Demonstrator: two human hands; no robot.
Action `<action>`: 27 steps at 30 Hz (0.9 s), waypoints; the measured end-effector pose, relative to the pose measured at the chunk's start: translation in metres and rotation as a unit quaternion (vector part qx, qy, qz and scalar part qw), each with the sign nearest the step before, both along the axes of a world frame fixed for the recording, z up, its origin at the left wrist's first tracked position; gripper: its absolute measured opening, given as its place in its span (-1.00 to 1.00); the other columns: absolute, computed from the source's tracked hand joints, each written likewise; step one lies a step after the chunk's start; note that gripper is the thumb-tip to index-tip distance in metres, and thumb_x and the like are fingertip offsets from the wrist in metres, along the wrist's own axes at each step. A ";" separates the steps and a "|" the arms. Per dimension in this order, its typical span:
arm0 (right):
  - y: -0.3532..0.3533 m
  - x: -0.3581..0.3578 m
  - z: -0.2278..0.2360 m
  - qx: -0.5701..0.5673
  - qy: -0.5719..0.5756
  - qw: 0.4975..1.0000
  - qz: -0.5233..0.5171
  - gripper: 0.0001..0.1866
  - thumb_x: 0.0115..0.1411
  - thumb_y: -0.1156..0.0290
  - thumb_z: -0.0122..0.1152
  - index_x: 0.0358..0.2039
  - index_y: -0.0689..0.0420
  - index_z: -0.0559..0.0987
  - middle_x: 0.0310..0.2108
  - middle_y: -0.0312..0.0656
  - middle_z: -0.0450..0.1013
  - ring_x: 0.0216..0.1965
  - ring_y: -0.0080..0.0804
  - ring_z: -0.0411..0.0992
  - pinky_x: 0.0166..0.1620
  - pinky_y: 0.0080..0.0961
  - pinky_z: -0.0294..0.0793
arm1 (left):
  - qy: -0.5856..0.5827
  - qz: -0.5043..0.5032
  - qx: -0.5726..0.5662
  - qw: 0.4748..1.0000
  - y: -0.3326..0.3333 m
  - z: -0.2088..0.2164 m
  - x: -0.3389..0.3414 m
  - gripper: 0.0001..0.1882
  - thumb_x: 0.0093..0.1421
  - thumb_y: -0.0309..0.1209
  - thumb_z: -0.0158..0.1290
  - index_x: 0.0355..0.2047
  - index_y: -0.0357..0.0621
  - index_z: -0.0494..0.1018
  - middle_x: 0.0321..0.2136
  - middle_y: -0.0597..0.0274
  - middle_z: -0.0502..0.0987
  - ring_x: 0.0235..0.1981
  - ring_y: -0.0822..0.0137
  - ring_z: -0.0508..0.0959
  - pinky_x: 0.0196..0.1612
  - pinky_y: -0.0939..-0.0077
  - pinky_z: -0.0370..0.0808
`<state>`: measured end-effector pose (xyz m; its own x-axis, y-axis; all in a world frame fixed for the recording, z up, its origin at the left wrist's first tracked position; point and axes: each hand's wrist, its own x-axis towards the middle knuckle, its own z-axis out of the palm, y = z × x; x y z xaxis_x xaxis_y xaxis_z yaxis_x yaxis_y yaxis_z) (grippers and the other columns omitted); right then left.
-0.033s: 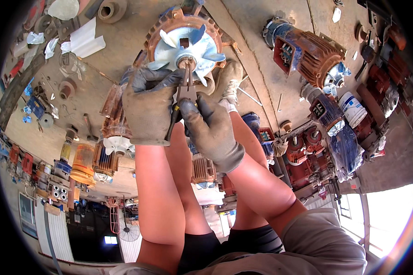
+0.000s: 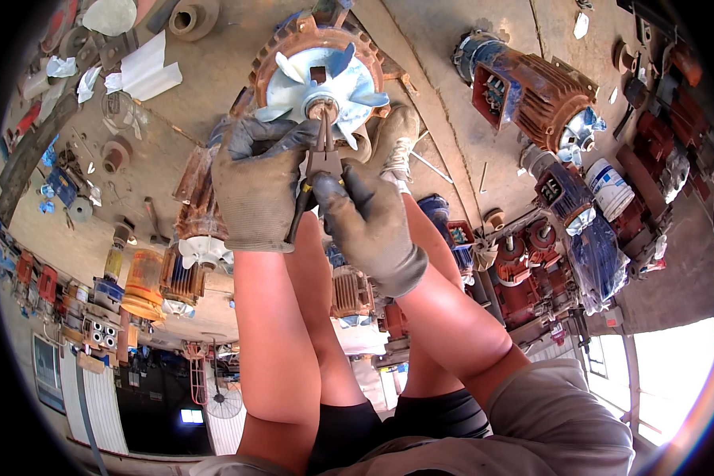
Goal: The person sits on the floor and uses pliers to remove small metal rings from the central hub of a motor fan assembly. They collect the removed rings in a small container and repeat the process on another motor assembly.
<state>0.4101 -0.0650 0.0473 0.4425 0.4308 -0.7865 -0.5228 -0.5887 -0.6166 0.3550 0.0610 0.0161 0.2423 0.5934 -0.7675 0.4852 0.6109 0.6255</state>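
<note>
Though brown at ctr., fan (image 2: pixel 326 87) mostly lt. blue

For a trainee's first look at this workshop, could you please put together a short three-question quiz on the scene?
1. Multiple choice: Where are the tips of the pliers?
A) At the rusty hub of the pale blue fan
B) On the floor
C) Against the shoe
2. True or false: Both of the person's hands are uncovered.
3. Fill in the gap: In the picture, the white bucket is to the ____ of the fan.

Key:
1. A.
2. False; the left hand and the right hand both wear gloves.
3. Right.
</note>
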 end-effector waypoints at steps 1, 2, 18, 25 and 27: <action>0.004 0.009 0.004 0.013 -0.027 1.000 0.005 -0.73 0.39 0.29 0.20 -0.22 0.28 0.61 -0.55 -0.02 0.47 -0.51 -0.26 0.44 -0.35 -0.30 0.45 | 0.010 -0.020 0.016 1.000 0.001 0.000 -0.001 -0.78 0.11 -0.54 0.42 -0.27 -0.31 0.62 -0.38 0.20 0.70 -0.38 0.49 0.63 -0.28 0.56 0.56; 0.005 0.016 0.006 0.027 -0.054 0.998 0.011 -0.74 0.39 0.31 0.20 -0.18 0.29 0.63 -0.55 -0.03 0.49 -0.51 -0.26 0.44 -0.34 -0.31 0.47 | 0.020 -0.040 0.031 0.999 0.001 0.000 -0.001 -0.78 0.11 -0.54 0.42 -0.27 -0.31 0.62 -0.38 0.21 0.70 -0.38 0.49 0.63 -0.28 0.56 0.56; 0.004 0.043 0.006 -0.040 -0.006 0.992 0.123 -0.70 0.40 0.36 0.19 0.04 0.27 0.64 -0.43 0.04 0.59 -0.40 -0.31 0.58 -0.23 -0.33 0.55 | 0.038 -0.052 0.068 0.996 -0.005 -0.006 -0.003 -0.70 0.02 -0.56 0.42 -0.23 -0.27 0.59 -0.39 0.21 0.70 -0.36 0.46 0.67 -0.24 0.51 0.61; 0.012 0.048 0.012 -0.074 0.058 0.991 0.098 -0.68 0.43 0.31 0.17 0.02 0.27 0.64 -0.38 0.04 0.60 -0.35 -0.31 0.58 -0.19 -0.33 0.55 | 0.036 -0.035 0.064 0.997 -0.007 -0.005 -0.001 -0.71 0.04 -0.56 0.43 -0.24 -0.27 0.59 -0.41 0.22 0.70 -0.36 0.46 0.67 -0.24 0.52 0.61; 0.007 0.043 0.007 -0.042 0.044 0.995 0.078 -0.67 0.44 0.27 0.17 0.01 0.27 0.65 -0.41 0.00 0.59 -0.37 -0.33 0.56 -0.20 -0.34 0.54 | 0.019 -0.044 0.084 0.995 -0.007 -0.004 0.002 -0.73 0.06 -0.55 0.43 -0.25 -0.26 0.59 -0.41 0.23 0.70 -0.35 0.46 0.66 -0.23 0.52 0.60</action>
<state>0.4532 -0.0584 0.0541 0.3041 0.4195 -0.8553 -0.4706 -0.7145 -0.5178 0.3565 0.0540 0.0122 0.2713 0.6920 -0.6690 0.5574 0.4537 0.6953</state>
